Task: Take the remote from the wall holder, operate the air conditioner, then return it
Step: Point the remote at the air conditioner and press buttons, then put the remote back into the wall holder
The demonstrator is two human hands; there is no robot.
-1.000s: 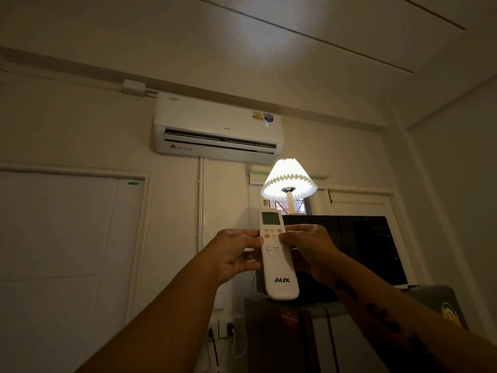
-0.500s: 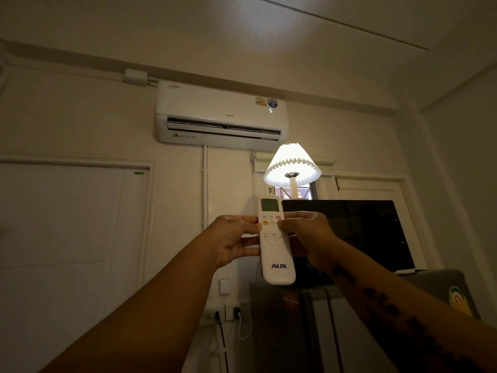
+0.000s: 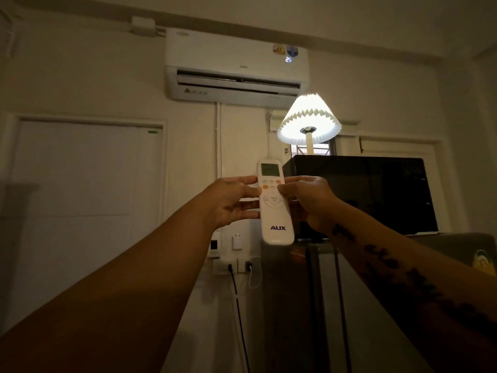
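1. The remote is white, with the letters AUX near its lower end, and it stands almost upright in the air between the two hands, its small screen at the top.
2. The left hand holds the left edge of the remote. Its fingers are a little spread, one above the other, and their tips touch the side of the remote at the level of the buttons; the thumb lies at the upper button row.
3. The right hand holds the right edge. Its fingers are close together and curl behind the remote, and the thumb tip lies on the front, on the buttons just below the screen. Whether it presses a button, I cannot tell.
4. The lower end of the remote hangs free below both hands, with no finger on it.
5. Above the fingers, high on the wall, is the air conditioner. Its flap is open and a small lit number shows on the right part of its front.
6. Above and to the right of the fingertips a lamp with a folded shade is lit.
7. Behind the right hand stands a black microwave, and it rests on a grey fridge.
8. Below the left fingers, on the wall, there are sockets with cables plugged in them.
9. A holder for the remote I cannot make out with certainty; the remote is in the hands, not in any container.
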